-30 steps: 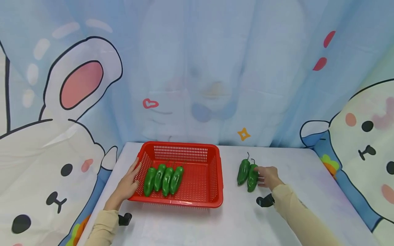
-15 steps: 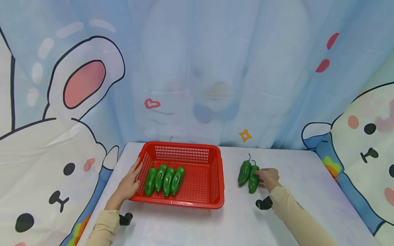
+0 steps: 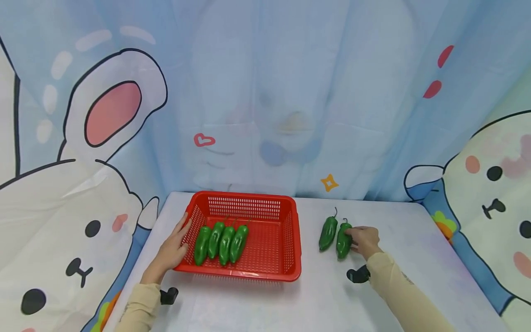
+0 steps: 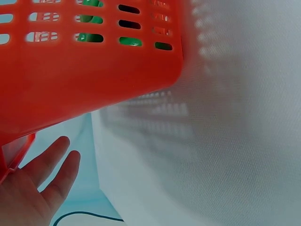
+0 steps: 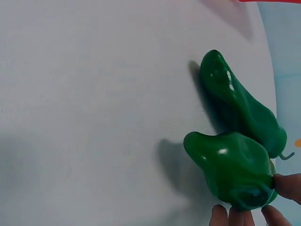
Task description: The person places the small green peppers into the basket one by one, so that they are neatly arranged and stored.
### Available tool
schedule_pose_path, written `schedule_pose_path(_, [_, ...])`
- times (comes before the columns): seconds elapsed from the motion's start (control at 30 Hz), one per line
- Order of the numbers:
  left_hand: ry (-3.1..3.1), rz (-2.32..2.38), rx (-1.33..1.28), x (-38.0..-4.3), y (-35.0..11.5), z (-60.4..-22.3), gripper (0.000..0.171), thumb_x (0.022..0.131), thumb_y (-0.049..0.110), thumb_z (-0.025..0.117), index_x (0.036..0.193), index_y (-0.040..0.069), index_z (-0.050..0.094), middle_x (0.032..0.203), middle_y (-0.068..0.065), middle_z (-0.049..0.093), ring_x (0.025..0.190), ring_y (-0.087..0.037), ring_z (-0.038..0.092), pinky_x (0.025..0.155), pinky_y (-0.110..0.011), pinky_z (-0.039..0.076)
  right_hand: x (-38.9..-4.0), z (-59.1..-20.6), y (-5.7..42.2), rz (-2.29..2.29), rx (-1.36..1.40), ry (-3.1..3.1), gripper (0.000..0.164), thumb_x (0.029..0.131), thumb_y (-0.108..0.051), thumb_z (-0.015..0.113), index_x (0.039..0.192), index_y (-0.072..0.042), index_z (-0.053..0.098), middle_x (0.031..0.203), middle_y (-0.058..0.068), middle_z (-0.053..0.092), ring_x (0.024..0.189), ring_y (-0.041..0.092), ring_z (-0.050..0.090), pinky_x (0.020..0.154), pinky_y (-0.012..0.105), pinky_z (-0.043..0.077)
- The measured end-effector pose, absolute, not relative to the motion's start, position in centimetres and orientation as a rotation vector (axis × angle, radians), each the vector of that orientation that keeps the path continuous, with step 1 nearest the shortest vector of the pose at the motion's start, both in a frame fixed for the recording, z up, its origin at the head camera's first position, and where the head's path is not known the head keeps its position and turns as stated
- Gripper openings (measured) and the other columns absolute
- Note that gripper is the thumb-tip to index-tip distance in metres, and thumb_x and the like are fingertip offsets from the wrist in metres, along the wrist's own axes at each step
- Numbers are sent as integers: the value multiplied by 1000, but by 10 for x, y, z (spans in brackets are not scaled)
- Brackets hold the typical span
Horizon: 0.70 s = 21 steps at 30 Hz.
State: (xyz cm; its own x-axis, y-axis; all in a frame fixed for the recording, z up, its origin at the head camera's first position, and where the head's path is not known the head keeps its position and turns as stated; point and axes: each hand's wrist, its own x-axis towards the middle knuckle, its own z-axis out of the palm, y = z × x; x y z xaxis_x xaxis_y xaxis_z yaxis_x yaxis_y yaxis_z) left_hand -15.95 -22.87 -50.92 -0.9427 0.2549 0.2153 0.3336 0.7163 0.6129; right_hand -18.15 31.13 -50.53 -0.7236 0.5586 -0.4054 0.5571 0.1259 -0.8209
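Observation:
My right hand pinches a glossy green chili pepper by its side, thumb on one side and fingers on the other. In the right wrist view, this pepper has its shadow offset beside it. Just to its left, a second green chili pepper lies on the table. A red plastic basket with slotted walls stands left of them, and several green peppers lie side by side in its left half. Along the basket's left rim rests my left hand, its visible fingers extended.
The basket and loose peppers sit on a white table. Behind it hangs a light blue curtain with cartoon animals. Black wrist devices are worn below both hands.
My right hand has taken hold of the nearer pepper and shifted it slightly right, widening the gap to the other one. The left hand keeps its place on the basket.

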Motion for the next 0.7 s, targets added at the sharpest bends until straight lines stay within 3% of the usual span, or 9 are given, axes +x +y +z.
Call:
schedule_pose_path(0.13, [-2804,-1030,-493,-159,-228,-509,69,82,-6,48,149,-9,31,163,-19,15,143,-43,27,105,-62,36,-181,-501,318,1765,-1217,-2291,53,90,-9,62,138,9,48,138,31,49,123,45,53,73,42,58])
schedule_pose_path(0.2, [-2802,-1035,-492,-159,-228,-508,69,82,-6,47,149,-9,31,162,-19,15,143,-43,27,104,-62,35,-182,-499,321,1791,-1254,-2251,52,89,-9,64,137,6,50,137,27,51,121,43,55,70,39,58])
schedule_pose_path(0.37, [-2807,-1041,-489,-156,-227,-505,69,82,-7,47,149,-9,31,162,-19,15,143,-44,26,105,-63,34,-176,-484,324,1887,-1217,-2201,56,90,-11,64,140,6,47,139,26,50,122,40,54,89,48,54])
schedule_pose_path(0.43, [-2807,-1041,-489,-155,-226,-504,68,83,-7,47,149,-10,31,162,-20,15,143,-44,26,105,-63,34,-173,-476,324,1928,-1176,-2193,58,91,-12,63,143,6,44,138,26,50,119,36,55,88,46,55])
schedule_pose_path(0.7, [-2814,-1050,-494,-156,-227,-503,69,83,-6,47,149,-9,30,162,-20,15,144,-43,25,106,-64,33,-168,-450,321,2092,-1167,-2033,52,89,-10,68,136,3,51,122,17,56,77,17,63,78,37,58])
